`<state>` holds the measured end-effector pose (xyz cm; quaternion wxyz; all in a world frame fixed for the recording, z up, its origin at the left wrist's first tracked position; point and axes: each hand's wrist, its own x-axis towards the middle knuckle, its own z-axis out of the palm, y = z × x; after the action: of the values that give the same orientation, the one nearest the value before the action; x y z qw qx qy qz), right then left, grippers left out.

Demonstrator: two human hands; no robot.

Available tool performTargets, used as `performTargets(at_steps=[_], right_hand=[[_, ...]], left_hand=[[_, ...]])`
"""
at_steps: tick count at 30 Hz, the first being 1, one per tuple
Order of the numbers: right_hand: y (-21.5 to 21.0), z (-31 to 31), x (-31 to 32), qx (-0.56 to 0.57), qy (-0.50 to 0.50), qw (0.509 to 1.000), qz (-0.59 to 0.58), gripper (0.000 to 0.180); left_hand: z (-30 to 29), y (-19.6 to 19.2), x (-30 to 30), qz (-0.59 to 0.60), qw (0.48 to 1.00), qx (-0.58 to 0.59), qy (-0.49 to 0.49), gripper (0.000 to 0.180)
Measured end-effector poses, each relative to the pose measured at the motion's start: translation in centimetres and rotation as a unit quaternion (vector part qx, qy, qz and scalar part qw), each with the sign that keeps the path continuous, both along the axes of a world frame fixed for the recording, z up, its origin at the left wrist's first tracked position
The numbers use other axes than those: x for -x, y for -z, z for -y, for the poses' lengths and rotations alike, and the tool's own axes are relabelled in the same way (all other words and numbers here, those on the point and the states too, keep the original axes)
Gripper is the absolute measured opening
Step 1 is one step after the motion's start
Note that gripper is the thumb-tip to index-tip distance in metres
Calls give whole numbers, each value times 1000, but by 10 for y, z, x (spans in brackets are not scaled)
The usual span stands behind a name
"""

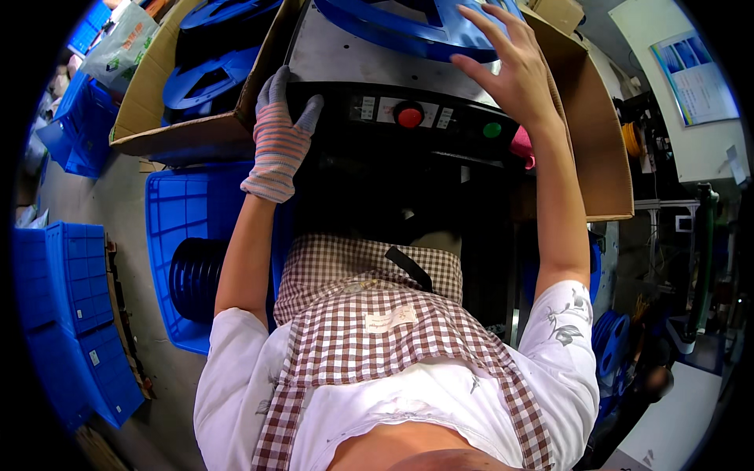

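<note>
My left hand [280, 135] wears a striped knit glove and rests on the left end of a black control panel [369, 118], fingers slightly apart, holding nothing. My bare right hand [510, 67] lies flat with spread fingers on a large blue plastic reel [393, 22] that sits on the grey metal machine top [345, 59]. The panel carries a red round button [409, 116] and a green button [492, 129], both between my hands.
An open cardboard box [157, 118] at the left holds more blue reels [206, 78]. Another cardboard box [605, 141] stands at the right. A blue crate [177, 212] with a stack of black discs [196, 275] is by my left side. Blue bins [75, 298] line the floor at left.
</note>
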<state>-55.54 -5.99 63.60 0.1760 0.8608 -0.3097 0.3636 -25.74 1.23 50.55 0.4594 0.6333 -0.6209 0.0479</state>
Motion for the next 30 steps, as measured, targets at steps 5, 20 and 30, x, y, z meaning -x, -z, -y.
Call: performTargets(at_steps=[5, 20, 30], right_hand=[[-8, 30, -7, -72, 49, 985, -149, 46], [74, -7, 91, -178, 83, 954, 228, 68], [131, 0, 96, -192, 223, 952, 85, 81]], left_hand=[[-6, -3, -2, -43, 999, -25, 1, 67], [7, 19, -18, -66, 993, -92, 47, 62], [20, 29, -19, -108, 987, -103, 62, 50]])
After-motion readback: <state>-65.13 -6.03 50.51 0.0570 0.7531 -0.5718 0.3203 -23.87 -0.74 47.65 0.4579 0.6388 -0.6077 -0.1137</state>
